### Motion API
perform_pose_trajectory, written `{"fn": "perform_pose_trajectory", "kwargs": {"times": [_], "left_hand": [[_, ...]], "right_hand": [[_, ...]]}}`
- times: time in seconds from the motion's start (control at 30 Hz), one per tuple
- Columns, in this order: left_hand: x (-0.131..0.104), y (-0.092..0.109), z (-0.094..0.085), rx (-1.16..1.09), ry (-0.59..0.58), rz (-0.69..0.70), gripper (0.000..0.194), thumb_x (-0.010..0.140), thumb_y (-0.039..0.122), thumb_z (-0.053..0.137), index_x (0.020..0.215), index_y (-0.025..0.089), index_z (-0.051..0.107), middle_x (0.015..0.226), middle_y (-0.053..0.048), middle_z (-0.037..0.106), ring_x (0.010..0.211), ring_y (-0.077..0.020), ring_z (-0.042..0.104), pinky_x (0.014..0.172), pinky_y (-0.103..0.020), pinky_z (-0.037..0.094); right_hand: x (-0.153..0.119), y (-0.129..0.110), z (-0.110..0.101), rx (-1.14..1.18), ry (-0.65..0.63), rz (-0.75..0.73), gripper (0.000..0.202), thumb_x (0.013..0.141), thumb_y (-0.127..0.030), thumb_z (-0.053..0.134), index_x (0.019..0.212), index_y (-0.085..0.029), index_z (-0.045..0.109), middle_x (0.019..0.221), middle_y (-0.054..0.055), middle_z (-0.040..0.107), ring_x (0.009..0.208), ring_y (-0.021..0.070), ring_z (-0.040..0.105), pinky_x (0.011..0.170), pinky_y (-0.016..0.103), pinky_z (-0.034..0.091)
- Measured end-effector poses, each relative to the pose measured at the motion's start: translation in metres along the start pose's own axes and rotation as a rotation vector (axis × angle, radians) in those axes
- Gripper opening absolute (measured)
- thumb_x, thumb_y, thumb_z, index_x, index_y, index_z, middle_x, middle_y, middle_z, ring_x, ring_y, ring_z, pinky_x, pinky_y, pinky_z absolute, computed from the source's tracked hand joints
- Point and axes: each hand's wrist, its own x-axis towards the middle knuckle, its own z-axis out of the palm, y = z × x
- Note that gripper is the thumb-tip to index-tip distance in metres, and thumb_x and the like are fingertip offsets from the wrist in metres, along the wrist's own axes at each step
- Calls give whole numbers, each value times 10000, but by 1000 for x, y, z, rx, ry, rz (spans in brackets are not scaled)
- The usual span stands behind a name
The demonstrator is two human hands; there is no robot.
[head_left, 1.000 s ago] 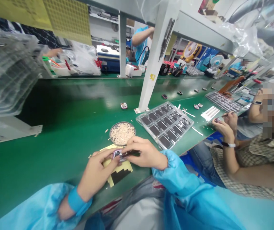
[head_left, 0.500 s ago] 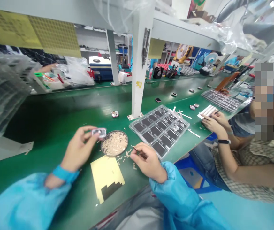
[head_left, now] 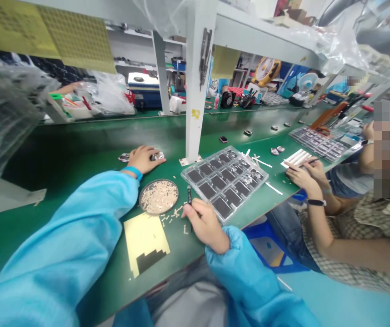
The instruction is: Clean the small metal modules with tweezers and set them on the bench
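At the back of the bench my left hand reaches down, fingers curled round a small silver watch-like case. Another such case lies just left of that hand, by the wrist. My right hand grips dark tweezers, their tips pointing away from me over the bench. Between my arms sits a round dish of small beige pieces, with several loose pieces scattered beside it. Nearer me lies a yellow sheet with a stepped dark corner.
A clear compartment tray of black screen-like parts lies right of a white post. White strips lie beside it. More small cases line the bench behind. At right, a co-worker's hands work over a white sheet.
My left hand has moved forward from beside the dish. The case it held now lies left of it, and its fingers are on the other case. The tweezers have swung to point forward.
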Motion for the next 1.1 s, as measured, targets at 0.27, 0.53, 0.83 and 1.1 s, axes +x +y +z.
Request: {"fn": "perform_pose_trajectory", "kwargs": {"times": [0.27,0.53,0.83,1.1], "left_hand": [[-72,41,-16,-748,26,-192,475,848,603,621,1033,165,640,981,-96,729,765,-173,681,600,-259,500],[-198,51,-40,-963,-462,-415,434,788,398,802,1119,172,638,787,-38,720,652,-153,651,588,-234,529],[-223,43,-19,-566,-430,-235,233,910,397,618,1058,217,627,755,-15,722,650,-179,677,582,-257,514],[-225,43,-18,-590,-369,-276,257,883,398,637,1077,229,639,725,-3,724,632,-185,686,540,-248,489]], "right_hand": [[-5,-1,17,504,-314,358,429,804,-572,735,923,-166,664,723,2,635,566,107,587,451,200,495],[-12,-1,21,284,-307,191,194,877,-364,727,952,-187,700,900,25,684,710,118,635,625,230,555],[-10,-12,15,145,-397,86,115,937,-293,656,937,-180,677,862,23,686,754,126,618,695,245,509],[-15,-7,14,314,-204,1,72,929,-277,675,923,-206,665,892,46,720,814,171,681,743,318,563]]}}
